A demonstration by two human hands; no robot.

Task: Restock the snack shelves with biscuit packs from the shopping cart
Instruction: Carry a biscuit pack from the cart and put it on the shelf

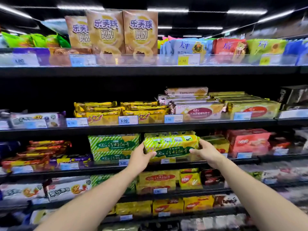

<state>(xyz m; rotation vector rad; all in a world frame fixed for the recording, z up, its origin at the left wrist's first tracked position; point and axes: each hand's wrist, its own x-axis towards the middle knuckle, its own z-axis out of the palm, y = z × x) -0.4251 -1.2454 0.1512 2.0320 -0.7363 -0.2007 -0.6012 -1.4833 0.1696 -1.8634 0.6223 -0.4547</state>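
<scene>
**Shelving unit** [150, 70]: black flat boards in tiers, fronted by clear plastic rails. It is cut off at 3, 6 and 9 o'clock, and the lower tiers are blurred.

**Left forearm** [93, 197], **right forearm** [260, 189]: bare, entering from 7 and 5 o'clock. Both are stretched out and converge on the third tier from the top.

**Mini Puff cartons** [123, 32]: three upright tan cardboard boxes on the top tier at 12 o'clock. The leftmost is half hidden by its neighbour.

**Yellow foil packs** [103, 112]: glossy and crinkled, stacked flat on the second tier.

**Red carton** [248, 140]: rectangular, placed at 3 o'clock of the biscuit pack. Its print is blurred.

**Green-striped stack** [113, 144]: two flat film packs, set just beside the biscuit pack at 9 o'clock.

**Biscuit pack** [170, 144]: oblong, in glossy film with yellow-green diagonal stripes and a dark green oval label. It is held at the front of the third tier, toward 5 o'clock of the view's centre. A similar pack is partly seen behind it. Whether its underside rests on anything cannot be told.

**Left hand** [141, 157]: the pack's left end is gripped, with the thumb laid across the front face and the fingers hidden behind.

**Right hand** [206, 152]: the right end is gripped, with the thumb on the front and the fingers curled over the upper edge.

**Price tag** [128, 120]: a small card on which "6.00" can be read.
</scene>
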